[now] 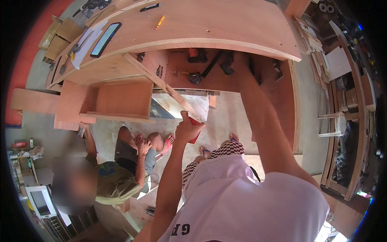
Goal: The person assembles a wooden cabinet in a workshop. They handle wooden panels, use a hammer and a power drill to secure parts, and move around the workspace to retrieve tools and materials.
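My left hand [188,130] is closed around a flat red piece [195,130], its kind unclear, with the thumb raised. It is by the lower end of a long wooden panel [161,84] seen edge-on; whether it also touches the panel I cannot tell. My right arm reaches into the open compartment of a wooden cabinet [292,92]. The right hand [242,60] is in shadow under the top board, its fingers hidden. Beside it lie dark tools, among them a black one [227,66], a rounded dark one [195,77] and a red-and-black one [197,55].
On the cabinet top [225,24] lie a phone [105,39], a yellow pencil [160,22] and a dark pen-like tool [150,7]. At left, a person [117,181] sits low, one hand near an open wooden box [121,97]. A shelf rack [350,121] stands at right.
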Action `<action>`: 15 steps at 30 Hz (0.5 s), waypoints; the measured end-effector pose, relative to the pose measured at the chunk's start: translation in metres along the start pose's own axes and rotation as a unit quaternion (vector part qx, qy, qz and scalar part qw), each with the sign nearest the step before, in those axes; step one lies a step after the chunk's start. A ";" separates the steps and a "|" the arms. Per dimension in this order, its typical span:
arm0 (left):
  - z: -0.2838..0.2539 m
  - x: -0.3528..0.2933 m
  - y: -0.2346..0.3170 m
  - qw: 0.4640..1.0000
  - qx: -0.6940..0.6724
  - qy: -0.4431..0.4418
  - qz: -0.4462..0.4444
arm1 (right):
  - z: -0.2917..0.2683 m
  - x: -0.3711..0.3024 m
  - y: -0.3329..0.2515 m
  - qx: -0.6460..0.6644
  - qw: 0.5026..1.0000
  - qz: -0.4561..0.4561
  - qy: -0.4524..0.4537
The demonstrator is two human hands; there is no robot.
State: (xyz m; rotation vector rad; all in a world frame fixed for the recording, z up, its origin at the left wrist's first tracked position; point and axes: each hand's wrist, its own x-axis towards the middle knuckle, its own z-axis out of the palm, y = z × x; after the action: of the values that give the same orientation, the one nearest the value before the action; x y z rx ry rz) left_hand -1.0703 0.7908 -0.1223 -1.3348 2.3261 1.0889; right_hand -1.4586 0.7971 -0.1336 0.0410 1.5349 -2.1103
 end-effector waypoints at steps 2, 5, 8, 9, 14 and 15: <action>0.000 0.004 0.001 1.000 -0.007 -0.012 0.004 | -0.005 -0.023 0.013 0.025 0.999 -0.023 -0.013; 0.000 0.009 0.010 0.999 0.041 -0.028 0.006 | -0.013 -0.072 0.026 -0.011 0.996 -0.085 0.019; -0.003 0.014 0.010 0.997 0.067 -0.026 0.024 | -0.006 -0.161 0.008 -0.161 0.982 -0.070 0.072; -0.002 0.018 0.009 0.998 0.063 -0.021 0.023 | -0.005 -0.188 -0.009 -0.205 0.976 -0.054 0.057; -0.001 0.040 0.021 0.998 0.033 -0.028 0.055 | -0.025 -0.289 -0.080 -0.346 0.936 0.046 -0.044; 0.000 0.044 0.022 0.997 0.028 -0.035 0.060 | -0.035 -0.303 -0.090 -0.323 0.941 0.051 -0.084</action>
State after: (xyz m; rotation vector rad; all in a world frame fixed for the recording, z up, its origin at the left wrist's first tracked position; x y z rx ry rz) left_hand -1.1128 0.7694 -0.1347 -1.1320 2.3941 1.0766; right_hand -1.2456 0.9671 0.0306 -0.2790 1.9870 -1.4024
